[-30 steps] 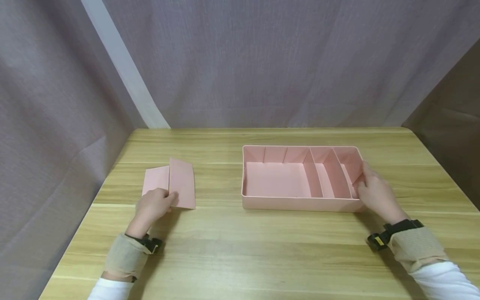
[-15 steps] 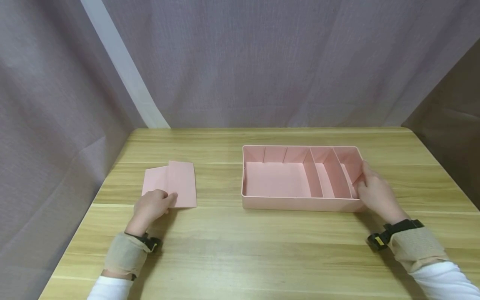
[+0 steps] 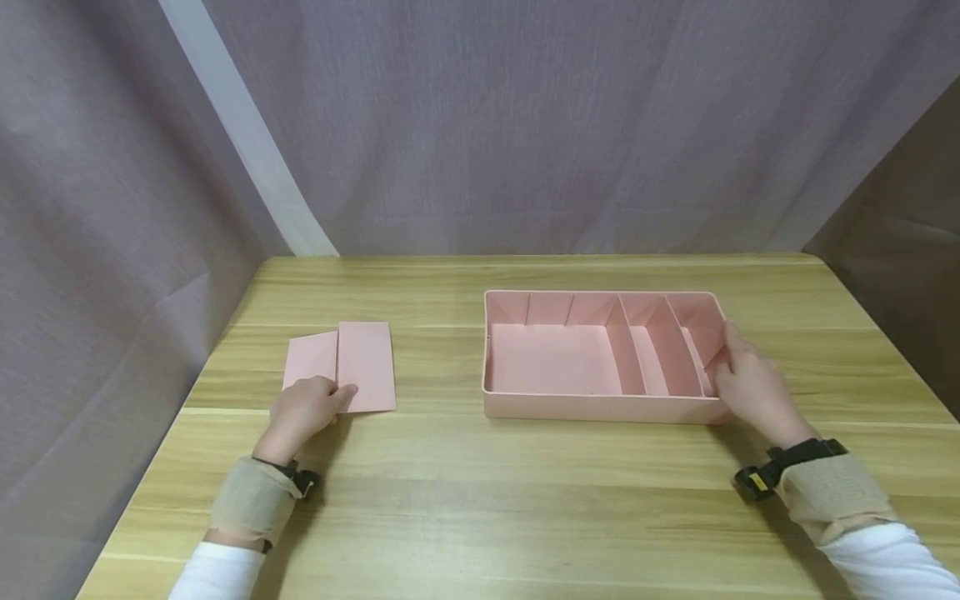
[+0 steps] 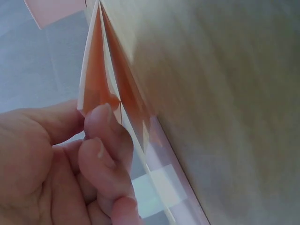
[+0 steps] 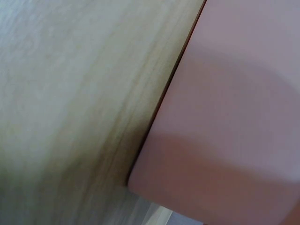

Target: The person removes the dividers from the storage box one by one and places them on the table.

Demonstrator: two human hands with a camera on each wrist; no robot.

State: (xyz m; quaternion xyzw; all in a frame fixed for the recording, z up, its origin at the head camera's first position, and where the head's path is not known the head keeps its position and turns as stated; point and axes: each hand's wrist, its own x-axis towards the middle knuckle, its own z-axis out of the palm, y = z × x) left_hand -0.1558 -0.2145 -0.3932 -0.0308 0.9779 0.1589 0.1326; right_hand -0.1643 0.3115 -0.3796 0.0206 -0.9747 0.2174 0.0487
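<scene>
Between thumb and fingers, my left hand [image 3: 306,412] pinches the near edge of a flat pink panel [image 3: 367,367]. The left wrist view shows this panel [image 4: 89,70] tilted up off the table, the fingertips of my hand [image 4: 70,164] at its edge. A second pink panel [image 3: 312,357] lies to its left, partly under my hand. My right hand [image 3: 756,390] grips the right end wall of a pink box [image 3: 570,407], fingers hidden behind the wall. Two dividers stand in the box's right part. The right wrist view shows only the box's outer wall [image 5: 225,122].
The wooden table [image 3: 465,508] extends in front of the box and between both hands. A grey curtain [image 3: 480,125] with a pale strip at left hangs behind the table's back edge. Darker cloth [image 3: 907,225] hangs at the right.
The panel in my left hand has turned from a raised slant to lie flatter, shifting slightly right. My right hand and the box have not moved.
</scene>
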